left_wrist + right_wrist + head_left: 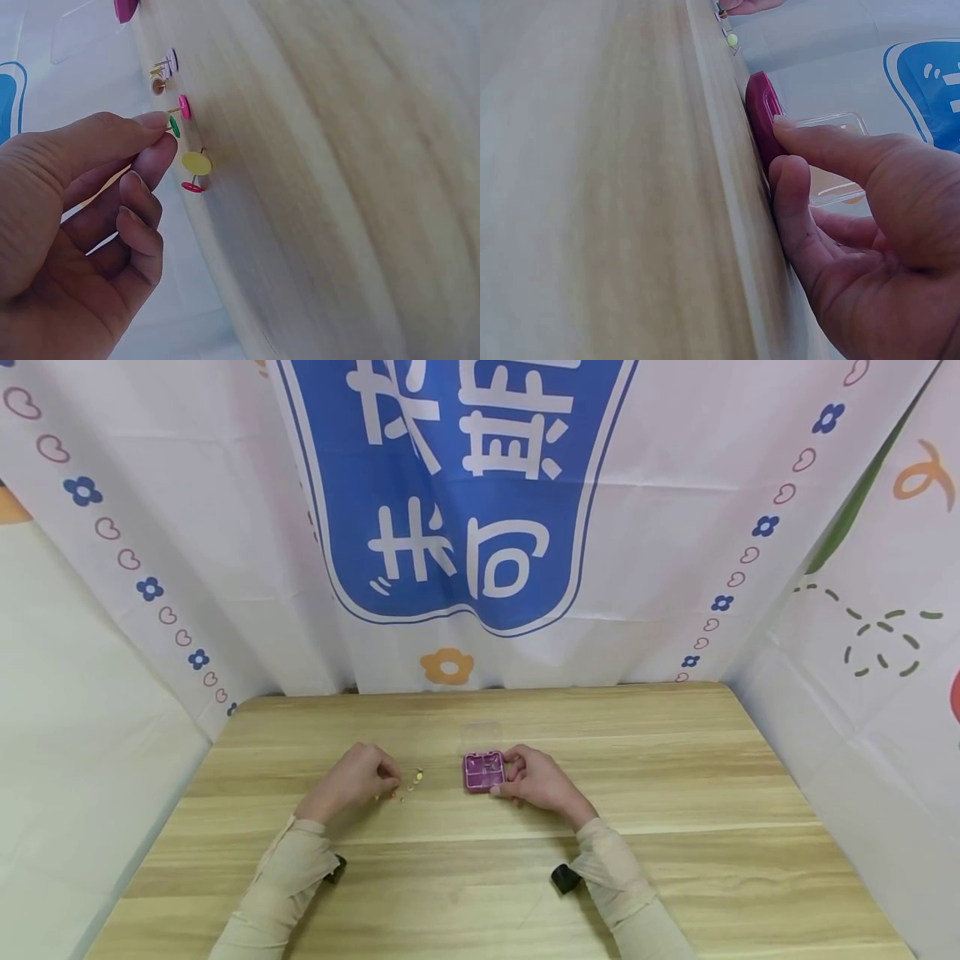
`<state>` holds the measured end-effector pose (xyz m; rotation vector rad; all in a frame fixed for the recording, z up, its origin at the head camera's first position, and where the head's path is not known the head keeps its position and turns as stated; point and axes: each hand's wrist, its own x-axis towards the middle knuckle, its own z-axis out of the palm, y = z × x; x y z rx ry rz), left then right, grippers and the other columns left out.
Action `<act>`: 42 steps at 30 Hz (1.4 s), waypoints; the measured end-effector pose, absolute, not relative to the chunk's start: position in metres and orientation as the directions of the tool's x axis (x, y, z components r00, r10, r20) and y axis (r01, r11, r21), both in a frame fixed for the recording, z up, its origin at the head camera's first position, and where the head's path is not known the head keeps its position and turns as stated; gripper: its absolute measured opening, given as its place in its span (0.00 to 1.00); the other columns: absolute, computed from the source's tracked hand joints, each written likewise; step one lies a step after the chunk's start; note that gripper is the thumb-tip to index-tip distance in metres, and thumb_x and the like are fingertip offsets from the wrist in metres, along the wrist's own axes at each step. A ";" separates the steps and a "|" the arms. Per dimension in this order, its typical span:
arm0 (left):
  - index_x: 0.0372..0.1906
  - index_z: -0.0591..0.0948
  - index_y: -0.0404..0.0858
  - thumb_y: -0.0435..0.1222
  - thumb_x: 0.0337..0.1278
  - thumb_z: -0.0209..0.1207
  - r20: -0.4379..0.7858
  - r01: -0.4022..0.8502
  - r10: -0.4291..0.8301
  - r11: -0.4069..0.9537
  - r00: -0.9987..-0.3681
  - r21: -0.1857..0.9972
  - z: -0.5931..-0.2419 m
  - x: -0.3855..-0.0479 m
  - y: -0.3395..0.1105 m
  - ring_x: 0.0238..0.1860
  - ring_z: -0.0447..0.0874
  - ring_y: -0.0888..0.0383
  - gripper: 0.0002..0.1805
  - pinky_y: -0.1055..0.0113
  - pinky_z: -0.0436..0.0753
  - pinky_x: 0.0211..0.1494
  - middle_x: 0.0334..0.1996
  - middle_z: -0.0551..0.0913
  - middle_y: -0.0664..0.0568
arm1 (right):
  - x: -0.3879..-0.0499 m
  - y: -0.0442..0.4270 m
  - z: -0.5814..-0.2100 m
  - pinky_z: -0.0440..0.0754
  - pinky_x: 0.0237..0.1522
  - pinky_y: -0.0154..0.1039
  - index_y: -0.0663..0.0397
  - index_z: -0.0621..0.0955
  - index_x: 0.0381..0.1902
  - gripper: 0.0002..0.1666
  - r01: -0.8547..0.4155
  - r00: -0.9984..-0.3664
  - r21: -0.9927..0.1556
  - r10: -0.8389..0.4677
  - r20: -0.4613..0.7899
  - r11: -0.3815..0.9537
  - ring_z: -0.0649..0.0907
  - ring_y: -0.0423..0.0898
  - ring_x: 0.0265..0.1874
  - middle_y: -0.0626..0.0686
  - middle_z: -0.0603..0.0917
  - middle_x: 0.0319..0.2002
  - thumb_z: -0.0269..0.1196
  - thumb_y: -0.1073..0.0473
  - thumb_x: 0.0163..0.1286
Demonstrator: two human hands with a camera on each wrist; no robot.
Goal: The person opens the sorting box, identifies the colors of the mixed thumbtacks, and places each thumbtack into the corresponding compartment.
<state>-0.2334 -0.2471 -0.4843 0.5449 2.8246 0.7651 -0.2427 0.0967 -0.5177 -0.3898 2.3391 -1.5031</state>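
My left hand [358, 783] is low over the left part of the table. Its thumb and forefinger pinch a green thumbtack [175, 127] by the pin. Around it on the wood lie more thumbtacks: a pink one [184, 107], a yellow one [196, 163], a red one [192, 187] and a pale cluster [171, 61]. A small purple compartment box [483, 774] stands to the right, its clear lid [481, 737] flipped back. My right hand [536, 779] grips the box's right side between thumb and fingers. Small items in its back compartments are too tiny to make out.
The wood-grain table [465, 893] runs back to a white printed curtain [660, 568] with a blue panel [457, 560]. White cloth also hangs at both sides. Black wrist devices [566, 878] sit under both sleeves.
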 end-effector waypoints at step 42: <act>0.40 0.91 0.35 0.27 0.60 0.64 0.008 0.327 0.387 0.768 -0.922 0.551 -0.475 -0.240 -0.216 0.21 0.83 0.64 0.07 0.73 0.84 0.30 0.31 0.91 0.51 | -0.243 0.097 -0.518 0.88 0.27 0.38 0.67 0.75 0.65 0.37 -0.062 -0.905 -0.912 -0.409 -0.121 0.406 0.83 0.43 0.21 0.54 0.81 0.34 0.77 0.63 0.61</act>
